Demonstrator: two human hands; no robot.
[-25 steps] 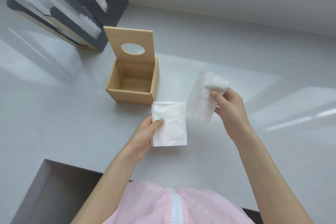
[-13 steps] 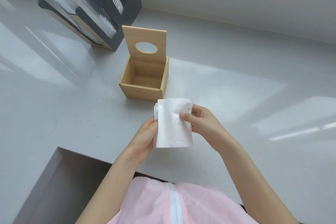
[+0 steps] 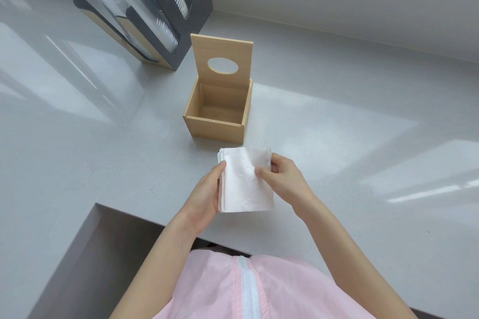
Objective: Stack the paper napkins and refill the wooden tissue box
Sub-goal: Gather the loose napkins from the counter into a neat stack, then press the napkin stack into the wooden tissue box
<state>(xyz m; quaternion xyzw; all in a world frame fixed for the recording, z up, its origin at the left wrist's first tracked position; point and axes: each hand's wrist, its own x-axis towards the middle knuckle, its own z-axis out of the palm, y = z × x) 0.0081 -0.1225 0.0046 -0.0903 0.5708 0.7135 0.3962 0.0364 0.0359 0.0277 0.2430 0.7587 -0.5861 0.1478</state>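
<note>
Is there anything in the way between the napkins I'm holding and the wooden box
Nothing visible. The napkin stack, held by the left hand and right hand, sits just in front of the wooden tissue box. Its lid stands upright at the back, and the box looks empty.

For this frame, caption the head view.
Both hands, left and right, square a napkin stack before the open, empty wooden box.

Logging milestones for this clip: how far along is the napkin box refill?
Done: the wooden tissue box stands open, lid raised, and the paper napkins are gathered into one stack. In hand: left hand and right hand grip that stack from either side, in front of the box. Left: the box interior looks empty, so loading the stack and closing the lid remain.
</note>
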